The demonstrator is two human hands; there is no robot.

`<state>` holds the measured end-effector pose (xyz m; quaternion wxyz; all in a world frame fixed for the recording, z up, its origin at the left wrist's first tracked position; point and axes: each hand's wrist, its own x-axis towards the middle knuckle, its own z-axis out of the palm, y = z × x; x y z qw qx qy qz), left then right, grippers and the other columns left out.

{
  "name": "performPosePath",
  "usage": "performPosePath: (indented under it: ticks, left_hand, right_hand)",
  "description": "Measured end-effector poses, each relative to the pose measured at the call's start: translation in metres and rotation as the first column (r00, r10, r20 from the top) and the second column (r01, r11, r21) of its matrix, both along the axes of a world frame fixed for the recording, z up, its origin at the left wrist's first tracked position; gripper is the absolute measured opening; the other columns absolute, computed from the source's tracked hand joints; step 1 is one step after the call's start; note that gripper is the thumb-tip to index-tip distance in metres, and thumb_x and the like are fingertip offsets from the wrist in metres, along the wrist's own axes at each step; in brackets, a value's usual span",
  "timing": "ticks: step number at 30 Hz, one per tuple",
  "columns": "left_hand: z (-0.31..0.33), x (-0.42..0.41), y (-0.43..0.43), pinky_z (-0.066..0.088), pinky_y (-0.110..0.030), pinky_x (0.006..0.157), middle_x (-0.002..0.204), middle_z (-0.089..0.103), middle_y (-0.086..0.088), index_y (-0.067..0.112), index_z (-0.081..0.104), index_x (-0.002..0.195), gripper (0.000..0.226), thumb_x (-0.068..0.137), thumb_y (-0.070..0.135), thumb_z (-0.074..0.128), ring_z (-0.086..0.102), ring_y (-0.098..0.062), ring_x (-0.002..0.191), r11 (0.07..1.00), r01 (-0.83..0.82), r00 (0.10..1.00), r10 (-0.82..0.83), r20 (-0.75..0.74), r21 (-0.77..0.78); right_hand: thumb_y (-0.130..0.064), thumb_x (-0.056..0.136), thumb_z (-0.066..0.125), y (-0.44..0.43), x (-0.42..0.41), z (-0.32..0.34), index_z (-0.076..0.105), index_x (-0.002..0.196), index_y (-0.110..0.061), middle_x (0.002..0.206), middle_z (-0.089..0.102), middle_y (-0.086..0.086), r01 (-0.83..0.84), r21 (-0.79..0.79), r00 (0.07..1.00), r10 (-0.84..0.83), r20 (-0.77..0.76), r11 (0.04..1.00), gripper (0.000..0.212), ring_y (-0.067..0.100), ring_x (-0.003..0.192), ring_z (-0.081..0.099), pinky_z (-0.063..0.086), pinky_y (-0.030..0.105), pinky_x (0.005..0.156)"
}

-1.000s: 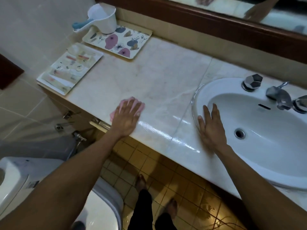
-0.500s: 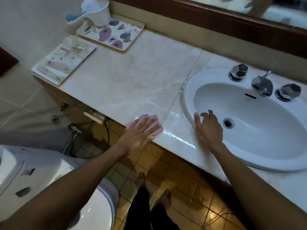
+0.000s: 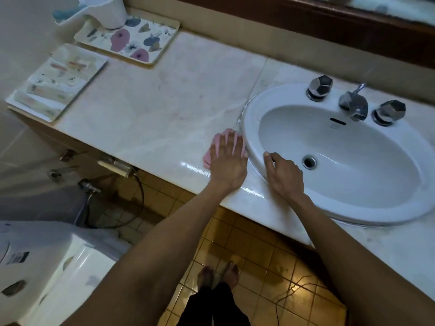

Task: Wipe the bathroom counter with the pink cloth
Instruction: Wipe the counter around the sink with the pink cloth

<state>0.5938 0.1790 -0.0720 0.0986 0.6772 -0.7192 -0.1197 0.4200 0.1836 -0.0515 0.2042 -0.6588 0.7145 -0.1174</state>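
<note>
The pale marble counter [image 3: 150, 109] runs from the left wall to a white sink [image 3: 353, 208] set into it. My left hand [image 3: 227, 162] lies flat, fingers spread, pressing the pink cloth [image 3: 217, 143] onto the counter right beside the sink's left rim. Only the cloth's edges show around my fingers. My right hand [image 3: 283, 172] rests on the sink's near-left rim with its fingers curled over the edge and nothing in it. A wet streak shines along the counter's front edge.
A floral tray [image 3: 138, 43] with a white scoop jug [image 3: 103, 10] stands at the back left, and a second patterned tray [image 3: 58, 81] sits at the left end. Chrome taps [image 3: 353, 102] line the sink's back. A toilet [image 3: 35, 267] and tiled floor lie below.
My left hand has slid the pink cloth rightward along the counter's front, from mid-counter up to the sink rim. My right hand has curled onto the rim.
</note>
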Motion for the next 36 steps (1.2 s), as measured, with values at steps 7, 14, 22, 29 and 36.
performPosePath:
  ticks: [7, 14, 22, 29, 36]
  left_hand:
    - [0.002, 0.076, 0.034, -0.003, -0.048, 0.131, 0.175, 0.003, 0.002, 0.037, 0.013, 0.166, 0.053, 0.113, 0.041, 0.020, -0.007, -0.019, 0.162, 0.852, 0.522, 0.847, -0.522, 0.100, 0.025]
    - [-0.008, 0.068, -0.008, 0.010, -0.058, 0.128, 0.174, 0.014, -0.002, 0.030, 0.020, 0.165, 0.059, 0.108, 0.044, 0.016, 0.006, -0.028, 0.162, 0.997, 0.062, 0.997, -0.064, 0.053, 0.042]
    - [-0.011, -0.012, 0.074, 0.006, -0.059, 0.129, 0.175, 0.006, -0.007, 0.029, 0.010, 0.166, 0.058, 0.111, 0.042, 0.023, -0.001, -0.034, 0.162, 0.992, 0.122, 0.991, -0.123, -0.048, -0.013]
    - [-0.008, -0.072, 0.135, 0.003, -0.061, 0.128, 0.173, 0.002, -0.014, 0.019, 0.012, 0.166, 0.059, 0.112, 0.036, 0.027, -0.007, -0.036, 0.161, 0.929, 0.367, 0.927, -0.370, -0.061, -0.051]
    - [-0.005, -0.161, 0.187, -0.007, -0.058, 0.128, 0.174, -0.007, -0.015, 0.015, 0.008, 0.167, 0.065, 0.109, 0.043, 0.019, -0.019, -0.035, 0.159, 0.876, 0.477, 0.877, -0.470, -0.098, 0.075]
  right_hand:
    - [-0.052, 0.104, 0.023, 0.000, 0.001, 0.002, 0.063, 0.116, -0.021, 0.082, 0.067, 0.006, 0.035, 0.004, 0.999, -0.035, 0.013, 0.999, 0.052, 0.030, 0.081, 0.058, 0.035, 0.036, 0.075]
    - [-0.054, 0.103, 0.022, 0.009, -0.014, 0.000, 0.061, 0.121, -0.026, 0.092, 0.070, 0.008, 0.003, 0.060, 1.000, -0.004, 0.025, 0.998, 0.052, 0.034, 0.092, 0.061, 0.040, 0.038, 0.078]
    - [-0.052, 0.103, 0.021, 0.063, -0.069, 0.009, 0.064, 0.099, -0.019, 0.091, 0.070, 0.004, 0.014, 0.053, 0.998, -0.011, -0.061, 0.998, 0.055, 0.031, 0.085, 0.063, 0.037, 0.035, 0.074]
    - [-0.037, 0.104, 0.036, 0.113, -0.125, 0.016, 0.066, 0.102, -0.017, 0.098, 0.069, 0.004, 0.024, -0.095, 0.995, -0.033, -0.093, 0.995, 0.036, 0.027, 0.094, 0.061, 0.042, 0.042, 0.089]
    - [-0.033, 0.102, 0.037, 0.152, -0.191, 0.019, 0.056, 0.135, -0.011, 0.140, 0.057, 0.009, 0.066, -0.129, 0.993, -0.077, -0.087, 0.990, 0.044, 0.031, 0.133, 0.048, 0.039, 0.046, 0.109]
